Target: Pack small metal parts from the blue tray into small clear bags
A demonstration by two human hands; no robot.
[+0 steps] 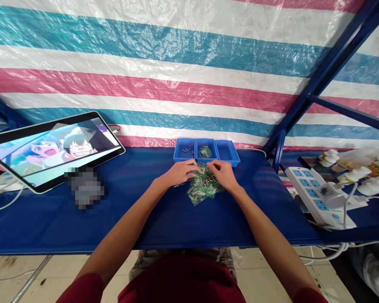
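Observation:
A heap of small greenish clear plastic bags (pixel 198 195) lies on the blue table, with thin metal pins (pixel 206 180) loose on top and inside. My left hand (pixel 182 171) is at the heap's left edge, fingers curled in and closed at a plastic bag (pixel 203 166). From the other side my right hand (pixel 222 172) pinches the same bag between thumb and fingers. The fingertips are small, so the exact grip is hard to see. A few pins lie beside the left hand.
Behind the hands stand three joined blue bins (pixel 228 151); the left holds pins, the middle a bag. A tablet (pixel 55 149) leans at left near a blurred item (pixel 86 188). At right are a power strip (pixel 316 195) and a blue metal frame (pixel 312 90).

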